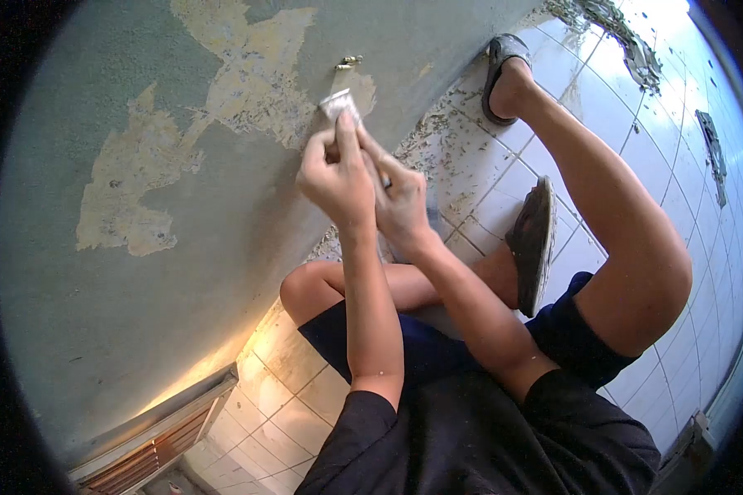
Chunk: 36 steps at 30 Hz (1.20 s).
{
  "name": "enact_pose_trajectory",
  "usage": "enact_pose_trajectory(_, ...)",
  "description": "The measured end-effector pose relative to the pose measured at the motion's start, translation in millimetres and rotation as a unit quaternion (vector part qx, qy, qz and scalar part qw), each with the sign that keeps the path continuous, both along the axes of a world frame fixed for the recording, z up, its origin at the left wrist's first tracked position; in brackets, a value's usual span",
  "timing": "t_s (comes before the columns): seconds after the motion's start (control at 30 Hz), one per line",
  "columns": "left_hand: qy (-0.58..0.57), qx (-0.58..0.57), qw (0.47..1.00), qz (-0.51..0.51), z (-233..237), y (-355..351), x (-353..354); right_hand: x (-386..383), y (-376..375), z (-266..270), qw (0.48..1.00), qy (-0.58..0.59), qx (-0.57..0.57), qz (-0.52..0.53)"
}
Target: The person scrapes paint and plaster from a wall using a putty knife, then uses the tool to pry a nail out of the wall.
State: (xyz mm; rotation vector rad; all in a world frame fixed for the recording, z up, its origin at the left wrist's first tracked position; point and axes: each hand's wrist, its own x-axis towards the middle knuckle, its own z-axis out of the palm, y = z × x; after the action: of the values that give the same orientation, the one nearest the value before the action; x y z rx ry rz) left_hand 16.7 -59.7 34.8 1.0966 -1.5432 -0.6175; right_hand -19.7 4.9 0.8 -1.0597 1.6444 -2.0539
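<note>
A scraper (337, 103) with a pale, flat blade is pressed against or held very close to the grey-green wall (248, 194). My left hand (337, 183) is closed round it, with a finger stretched along the tool toward the blade. Just to the right, my right hand (402, 198) is closed on the handle, which the fingers mostly hide. Beyond the blade, a few curled paint flakes (349, 62) cling to the wall. Bare, pale patches (136, 202) with ragged edges spread to the left where the paint is off.
Paint chips (446, 157) litter the white tiled floor (504, 186) along the wall's foot. Bigger heaps of peelings (636, 58) lie farther off. My legs, in dark shorts, and a shoe (532, 243) fill the right side. A slatted vent or grille (157, 441) is at lower left.
</note>
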Motion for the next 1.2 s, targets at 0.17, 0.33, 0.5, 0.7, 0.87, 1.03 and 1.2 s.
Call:
enact_pose_trajectory(0.17,-0.008,0.029,0.999,0.013,-3,5,14,16,1,-10,0.999,-0.025,0.019,0.022)
enact_pose_trajectory(0.33,0.025,0.032,0.999,0.0,5,0,1,5,1,-1,0.999,-0.023,0.034,0.025)
enact_pose_trajectory(0.5,-0.008,-0.074,0.997,-0.026,18,-11,-9,-4,-10,5,0.999,0.031,-0.004,-0.011)
enact_pose_trajectory(0.7,0.011,-0.008,1.0,-0.028,34,-9,-30,-20,-8,24,1.0,-0.006,0.011,-0.004)
enact_pose_trajectory(0.87,-0.017,-0.008,0.999,-0.031,30,-3,-6,-1,-4,18,1.0,-0.002,0.009,-0.005)
enact_pose_trajectory(1.03,0.021,0.047,0.998,-0.029,7,13,31,27,-2,-1,1.0,0.018,0.004,-0.008)
enact_pose_trajectory(1.2,0.06,0.073,0.994,-0.063,12,8,32,21,-4,6,0.999,0.03,0.022,-0.013)
